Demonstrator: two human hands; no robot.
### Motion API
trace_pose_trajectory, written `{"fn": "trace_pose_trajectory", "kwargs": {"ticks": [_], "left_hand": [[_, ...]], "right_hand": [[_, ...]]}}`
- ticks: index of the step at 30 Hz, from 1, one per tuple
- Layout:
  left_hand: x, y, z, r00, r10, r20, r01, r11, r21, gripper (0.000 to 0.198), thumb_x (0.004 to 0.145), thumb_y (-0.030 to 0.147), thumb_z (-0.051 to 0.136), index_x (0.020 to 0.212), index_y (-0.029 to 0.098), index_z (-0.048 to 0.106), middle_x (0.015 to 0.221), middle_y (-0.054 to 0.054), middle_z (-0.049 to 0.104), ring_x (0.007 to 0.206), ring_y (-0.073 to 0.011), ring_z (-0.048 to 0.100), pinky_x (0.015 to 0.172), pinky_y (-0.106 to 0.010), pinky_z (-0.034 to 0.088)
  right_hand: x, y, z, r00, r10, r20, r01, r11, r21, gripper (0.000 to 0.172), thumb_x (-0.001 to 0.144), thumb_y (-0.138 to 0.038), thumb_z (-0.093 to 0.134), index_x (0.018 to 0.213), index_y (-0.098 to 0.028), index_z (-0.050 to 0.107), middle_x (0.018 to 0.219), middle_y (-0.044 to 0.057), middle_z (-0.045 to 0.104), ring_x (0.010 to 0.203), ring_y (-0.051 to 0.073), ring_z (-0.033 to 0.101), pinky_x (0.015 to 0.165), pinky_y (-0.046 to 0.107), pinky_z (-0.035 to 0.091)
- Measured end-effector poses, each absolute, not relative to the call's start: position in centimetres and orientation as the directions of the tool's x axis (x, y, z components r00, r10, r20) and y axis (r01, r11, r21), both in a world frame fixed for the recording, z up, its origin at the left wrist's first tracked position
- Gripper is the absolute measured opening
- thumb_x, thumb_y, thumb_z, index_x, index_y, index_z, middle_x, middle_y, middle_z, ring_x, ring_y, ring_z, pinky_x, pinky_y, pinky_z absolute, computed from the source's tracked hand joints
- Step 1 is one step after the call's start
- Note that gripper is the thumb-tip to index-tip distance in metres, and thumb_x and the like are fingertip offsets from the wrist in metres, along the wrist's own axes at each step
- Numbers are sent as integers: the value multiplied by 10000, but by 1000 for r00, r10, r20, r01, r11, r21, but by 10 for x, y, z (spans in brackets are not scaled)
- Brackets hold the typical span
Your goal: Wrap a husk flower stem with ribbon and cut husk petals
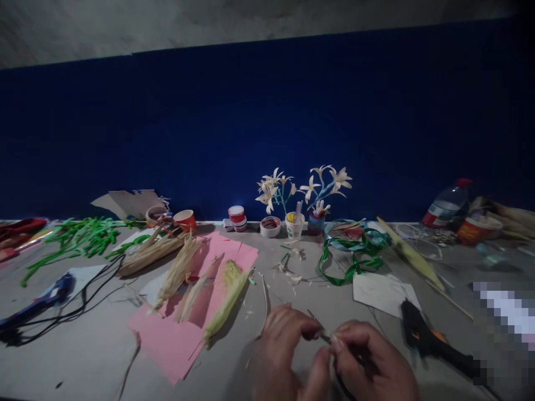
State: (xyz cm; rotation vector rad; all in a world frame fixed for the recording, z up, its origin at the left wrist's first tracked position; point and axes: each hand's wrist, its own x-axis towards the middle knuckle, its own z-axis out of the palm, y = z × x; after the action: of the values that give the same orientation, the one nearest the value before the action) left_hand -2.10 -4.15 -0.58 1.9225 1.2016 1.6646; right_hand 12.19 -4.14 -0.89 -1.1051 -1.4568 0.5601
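My left hand (284, 348) and my right hand (370, 362) meet low in the middle of the view, above the grey table. A thin dark strand (325, 337), perhaps wire, is pinched between the fingertips of both. Its kind is too small to make out, and the fingers hide part of it. Just beyond the hands lie pale scraps of husk (292, 273) and a pale thin stalk (264, 295). To the right of my right hand rests a black glue gun (426, 334), near a white sheet of paper (387, 294).
Corn husks (179, 273) lie across pink paper (163, 345) on the left, beside green pipe cleaners (83, 236) and a blue tool (50, 301) with black cord. Pale husk flowers (271, 186) stand in cups at the back. Green ribbon (349, 273) and a plastic bottle (447, 203) are rightward.
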Motion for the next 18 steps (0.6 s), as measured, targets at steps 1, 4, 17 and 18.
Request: {"fn": "trace_pose_trajectory", "kwargs": {"ticks": [1, 4, 17, 18], "left_hand": [[-18, -41, -4, -13, 760, 649, 382, -596, 706, 154, 739, 91, 588, 818, 223, 598, 702, -5, 620, 685, -196, 598, 889, -381, 413], [-17, -38, -6, 46, 776, 630, 399, -592, 700, 191, 747, 33, 539, 712, 221, 538, 643, 12, 567, 642, -173, 560, 854, -357, 421], [-21, -41, 10, 43, 787, 615, 341, -590, 732, 159, 787, 112, 587, 917, 201, 608, 788, -42, 647, 758, -212, 607, 806, -350, 437], [-18, -39, 13, 69, 773, 631, 363, -608, 706, 158, 775, 82, 584, 873, 203, 609, 762, -35, 658, 736, -204, 612, 836, -364, 434]], "right_hand": [[122, -41, -10, 82, 858, 506, 329, 456, -827, 153, 837, -269, 633, 692, -221, 633, 630, 4, 678, 547, 154, 667, 510, 186, 549], [123, -40, -12, 17, 831, 556, 375, 510, -774, 134, 833, -216, 625, 699, -223, 620, 613, -4, 685, 528, 145, 666, 519, 186, 551], [126, -37, 1, 130, 852, 508, 309, 452, -837, 145, 809, -247, 644, 665, -232, 628, 610, -4, 657, 520, 150, 638, 479, 191, 530], [126, -37, -1, 105, 841, 530, 331, 473, -817, 141, 811, -234, 640, 671, -233, 626, 612, -5, 666, 521, 149, 645, 484, 188, 534]]}}
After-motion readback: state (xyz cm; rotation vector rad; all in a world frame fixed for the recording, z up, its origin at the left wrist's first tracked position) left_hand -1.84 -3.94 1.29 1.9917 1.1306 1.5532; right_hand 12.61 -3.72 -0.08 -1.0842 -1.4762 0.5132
